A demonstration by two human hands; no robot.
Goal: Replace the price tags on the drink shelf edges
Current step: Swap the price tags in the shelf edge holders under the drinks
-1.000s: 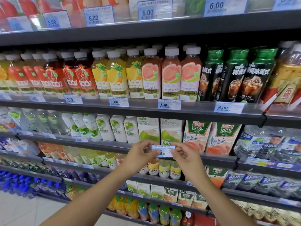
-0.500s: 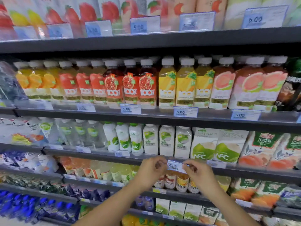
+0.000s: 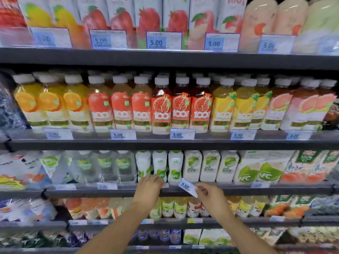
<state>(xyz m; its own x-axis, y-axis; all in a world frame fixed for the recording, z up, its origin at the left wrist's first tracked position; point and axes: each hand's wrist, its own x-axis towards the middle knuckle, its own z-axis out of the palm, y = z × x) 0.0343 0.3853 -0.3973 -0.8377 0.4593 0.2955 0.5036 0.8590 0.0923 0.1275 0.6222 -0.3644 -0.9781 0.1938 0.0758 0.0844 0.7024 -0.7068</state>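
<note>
Now R hand (image 3: 212, 198) pinches 6.00 tag (image 3: 186, 186) by lower-right end; L hand (image 3: 148, 189) on shelf edge (image 3: 266, 190), grip unclear.

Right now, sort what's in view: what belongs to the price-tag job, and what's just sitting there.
Job:
loose price tag, pinched in the right hand
left hand, fingers at the shelf edge under the white bottles

Just there:
juice bottles above
cartons on the top shelf
fitted price tags above
</note>
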